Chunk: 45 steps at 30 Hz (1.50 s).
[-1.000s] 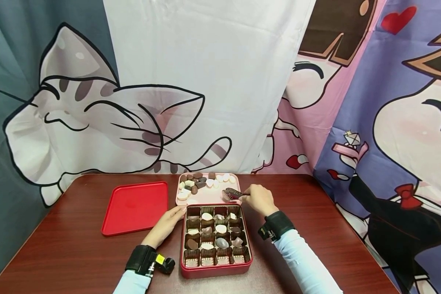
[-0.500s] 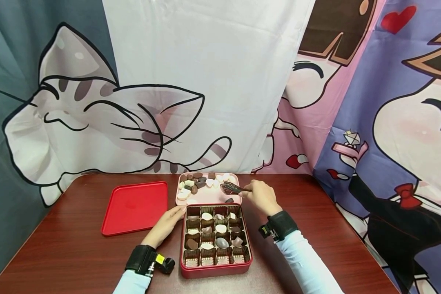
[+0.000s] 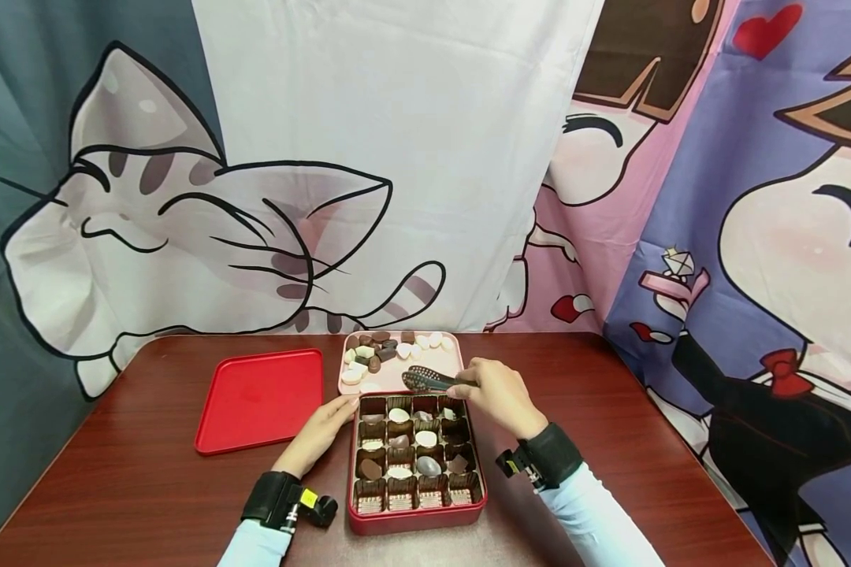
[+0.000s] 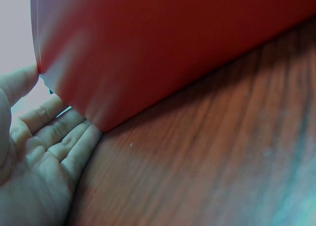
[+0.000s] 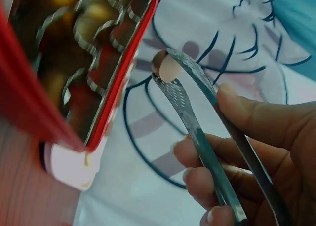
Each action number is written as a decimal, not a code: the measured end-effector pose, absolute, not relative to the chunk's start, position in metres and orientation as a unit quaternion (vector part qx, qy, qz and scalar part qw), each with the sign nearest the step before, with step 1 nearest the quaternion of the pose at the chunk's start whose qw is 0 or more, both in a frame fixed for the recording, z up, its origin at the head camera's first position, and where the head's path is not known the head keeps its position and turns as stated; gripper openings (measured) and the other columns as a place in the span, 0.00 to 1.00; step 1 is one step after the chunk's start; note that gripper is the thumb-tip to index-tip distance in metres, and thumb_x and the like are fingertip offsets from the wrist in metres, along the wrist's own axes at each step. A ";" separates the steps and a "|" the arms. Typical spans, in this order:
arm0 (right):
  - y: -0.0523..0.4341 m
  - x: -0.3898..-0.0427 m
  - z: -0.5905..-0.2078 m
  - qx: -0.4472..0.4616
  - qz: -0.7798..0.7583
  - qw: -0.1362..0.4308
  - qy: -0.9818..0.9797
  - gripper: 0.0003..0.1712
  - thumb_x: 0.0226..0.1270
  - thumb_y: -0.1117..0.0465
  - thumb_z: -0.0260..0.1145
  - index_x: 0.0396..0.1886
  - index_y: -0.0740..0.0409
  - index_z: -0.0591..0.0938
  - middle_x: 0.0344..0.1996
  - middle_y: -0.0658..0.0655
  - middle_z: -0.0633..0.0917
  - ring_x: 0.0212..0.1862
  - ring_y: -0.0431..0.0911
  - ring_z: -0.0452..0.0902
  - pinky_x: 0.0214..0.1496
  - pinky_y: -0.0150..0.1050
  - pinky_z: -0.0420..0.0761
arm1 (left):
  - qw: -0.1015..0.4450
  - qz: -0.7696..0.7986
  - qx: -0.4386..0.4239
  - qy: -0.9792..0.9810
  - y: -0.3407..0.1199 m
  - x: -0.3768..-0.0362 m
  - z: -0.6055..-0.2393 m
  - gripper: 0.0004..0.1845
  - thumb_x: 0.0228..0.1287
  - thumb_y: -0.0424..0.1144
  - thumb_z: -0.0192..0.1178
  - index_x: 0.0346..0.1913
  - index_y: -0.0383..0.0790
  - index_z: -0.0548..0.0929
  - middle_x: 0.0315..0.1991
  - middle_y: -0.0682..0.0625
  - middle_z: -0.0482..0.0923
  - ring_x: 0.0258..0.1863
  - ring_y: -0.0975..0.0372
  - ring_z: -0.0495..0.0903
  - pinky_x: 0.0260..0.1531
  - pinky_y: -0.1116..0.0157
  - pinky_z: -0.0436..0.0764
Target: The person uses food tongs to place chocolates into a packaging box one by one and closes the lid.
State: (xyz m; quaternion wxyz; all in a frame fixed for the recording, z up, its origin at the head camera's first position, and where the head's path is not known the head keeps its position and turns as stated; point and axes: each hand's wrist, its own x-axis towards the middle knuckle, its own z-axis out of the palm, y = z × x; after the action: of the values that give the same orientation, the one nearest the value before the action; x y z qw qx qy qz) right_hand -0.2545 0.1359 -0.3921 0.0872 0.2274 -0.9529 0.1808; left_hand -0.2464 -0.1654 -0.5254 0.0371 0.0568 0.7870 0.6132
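Observation:
In the head view, my right hand [image 3: 497, 395] holds a pair of dark metal tongs [image 3: 429, 380] over the back edge of a red tin [image 3: 418, 520]. The right wrist view shows thumb and fingers on the arms of the perforated tongs [image 5: 200, 132]. A rounded brown-and-pinkish piece, looking like chocolate [image 5: 169, 68], sits between their tips. My left hand [image 3: 321, 429] grips the tin's back left corner, with fingertips meeting the corner and thumb at the rim in the left wrist view. Brown, white and greyish pieces lie in the tin's gold compartments; the front row holds none.
Behind the tin lies a pink tray [image 3: 443, 364] with several brown, white and pale green pieces. A red lid [image 3: 262, 398] lies flat on the wooden table [image 3: 149, 488] at left. A printed curtain [image 3: 411, 157] hangs along the table's back edge.
My right hand first lifted the tongs off a dark piece on the tray, then brought them left and nearer the tin. That piece no longer shows on the tray. My left hand stayed put.

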 end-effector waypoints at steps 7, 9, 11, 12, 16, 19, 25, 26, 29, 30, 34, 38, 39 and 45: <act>0.130 -0.227 -0.389 0.284 0.207 0.050 -0.935 0.16 0.65 0.52 0.75 0.46 0.57 0.93 0.38 0.49 0.88 0.37 0.45 0.84 0.35 0.43 0.79 | 0.034 0.608 0.061 0.791 -0.164 -0.247 -0.524 0.24 0.84 0.44 0.49 0.69 0.29 0.76 0.64 0.35 0.79 0.68 0.44 0.76 0.71 0.49 0.71; 0.128 -0.220 -0.388 0.303 0.207 0.042 -0.929 0.17 0.66 0.52 0.75 0.47 0.58 0.92 0.41 0.51 0.89 0.42 0.48 0.86 0.38 0.47 0.82 | 0.033 0.609 0.062 0.790 -0.164 -0.247 -0.524 0.24 0.84 0.44 0.49 0.69 0.29 0.76 0.64 0.35 0.79 0.68 0.44 0.76 0.71 0.48 0.71; 0.126 -0.213 -0.388 0.323 0.203 0.036 -0.924 0.17 0.66 0.51 0.75 0.47 0.58 0.93 0.39 0.51 0.89 0.42 0.48 0.86 0.38 0.47 0.82 | 0.035 0.615 0.061 0.786 -0.164 -0.248 -0.524 0.24 0.84 0.44 0.49 0.69 0.29 0.76 0.64 0.35 0.79 0.68 0.43 0.75 0.71 0.48 0.71; 0.126 -0.210 -0.388 0.331 0.201 0.031 -0.921 0.17 0.66 0.51 0.75 0.47 0.58 0.93 0.37 0.50 0.88 0.41 0.47 0.86 0.37 0.45 0.82 | 0.036 0.616 0.061 0.785 -0.165 -0.248 -0.524 0.24 0.84 0.44 0.49 0.69 0.29 0.76 0.64 0.35 0.79 0.68 0.44 0.75 0.71 0.48 0.70; 0.123 -0.200 -0.390 0.360 0.192 0.014 -0.913 0.17 0.65 0.51 0.75 0.46 0.57 0.93 0.35 0.48 0.86 0.39 0.44 0.85 0.34 0.38 0.80 | 0.041 0.619 0.057 0.782 -0.165 -0.247 -0.525 0.24 0.84 0.45 0.49 0.69 0.29 0.76 0.64 0.36 0.79 0.69 0.44 0.75 0.72 0.48 0.70; 0.123 -0.194 -0.392 0.386 0.180 0.006 -0.905 0.16 0.66 0.50 0.75 0.45 0.55 0.93 0.36 0.47 0.87 0.38 0.40 0.83 0.33 0.33 0.78 | 0.039 0.613 0.058 0.787 -0.164 -0.246 -0.524 0.25 0.84 0.45 0.49 0.69 0.28 0.75 0.65 0.35 0.78 0.68 0.43 0.75 0.72 0.46 0.70; 0.123 -0.188 -0.394 0.420 0.160 -0.020 -0.893 0.15 0.66 0.47 0.75 0.44 0.51 0.93 0.31 0.42 0.82 0.32 0.31 0.74 0.29 0.28 0.69 | 0.036 0.608 0.057 0.791 -0.164 -0.244 -0.523 0.25 0.84 0.45 0.49 0.70 0.28 0.74 0.66 0.34 0.77 0.68 0.43 0.75 0.71 0.46 0.70; 0.123 -0.188 -0.395 0.418 0.159 -0.027 -0.894 0.16 0.65 0.47 0.75 0.45 0.50 0.93 0.31 0.41 0.83 0.33 0.30 0.74 0.30 0.28 0.70 | 0.036 0.607 0.057 0.792 -0.164 -0.245 -0.523 0.25 0.84 0.45 0.49 0.70 0.28 0.75 0.66 0.34 0.78 0.68 0.43 0.75 0.71 0.47 0.71; 0.124 -0.188 -0.396 0.407 0.160 -0.049 -0.898 0.17 0.65 0.47 0.75 0.46 0.51 0.93 0.31 0.41 0.83 0.34 0.29 0.75 0.32 0.27 0.69 | 0.036 0.607 0.056 0.792 -0.165 -0.245 -0.524 0.24 0.84 0.44 0.49 0.69 0.29 0.75 0.65 0.36 0.79 0.68 0.45 0.76 0.70 0.50 0.71; 0.124 -0.188 -0.397 0.404 0.161 -0.052 -0.899 0.17 0.64 0.47 0.76 0.46 0.51 0.93 0.31 0.41 0.83 0.34 0.29 0.76 0.32 0.28 0.70 | 0.036 0.609 0.056 0.790 -0.165 -0.245 -0.525 0.24 0.84 0.44 0.49 0.69 0.29 0.76 0.65 0.36 0.79 0.68 0.45 0.76 0.70 0.51 0.71; 0.126 -0.189 -0.395 0.403 0.169 -0.054 -0.898 0.17 0.65 0.46 0.75 0.46 0.51 0.93 0.31 0.40 0.82 0.34 0.29 0.75 0.32 0.28 0.70 | 0.037 0.609 0.062 0.790 -0.164 -0.245 -0.524 0.24 0.84 0.43 0.49 0.70 0.28 0.75 0.66 0.35 0.78 0.68 0.45 0.76 0.70 0.51 0.71; 0.129 -0.192 -0.391 0.398 0.175 -0.042 -0.900 0.16 0.66 0.47 0.74 0.46 0.50 0.93 0.34 0.42 0.85 0.38 0.33 0.79 0.34 0.31 0.74 | 0.035 0.610 0.063 0.789 -0.164 -0.245 -0.523 0.25 0.83 0.44 0.49 0.70 0.28 0.75 0.66 0.34 0.78 0.68 0.44 0.76 0.71 0.48 0.71; 0.131 -0.193 -0.389 0.393 0.177 -0.038 -0.902 0.16 0.66 0.47 0.74 0.46 0.51 0.93 0.36 0.43 0.86 0.39 0.34 0.80 0.35 0.31 0.76 | 0.035 0.610 0.062 0.789 -0.164 -0.245 -0.523 0.25 0.83 0.44 0.49 0.69 0.28 0.75 0.65 0.35 0.78 0.67 0.44 0.76 0.71 0.48 0.71; 0.148 -0.214 -0.376 0.318 0.217 -0.004 -0.923 0.16 0.66 0.49 0.74 0.44 0.53 0.93 0.34 0.43 0.84 0.35 0.36 0.77 0.36 0.36 0.77 | 0.031 0.606 0.056 0.793 -0.163 -0.245 -0.524 0.24 0.84 0.44 0.49 0.69 0.29 0.76 0.64 0.35 0.79 0.67 0.45 0.77 0.70 0.50 0.72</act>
State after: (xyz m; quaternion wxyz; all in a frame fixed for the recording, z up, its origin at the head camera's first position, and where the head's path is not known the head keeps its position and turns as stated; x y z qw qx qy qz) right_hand -0.2143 0.1482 -0.3755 -0.0040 0.3183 -0.9228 0.2169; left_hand -0.2452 -0.1635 -0.5239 0.0315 0.0564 0.7928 0.6061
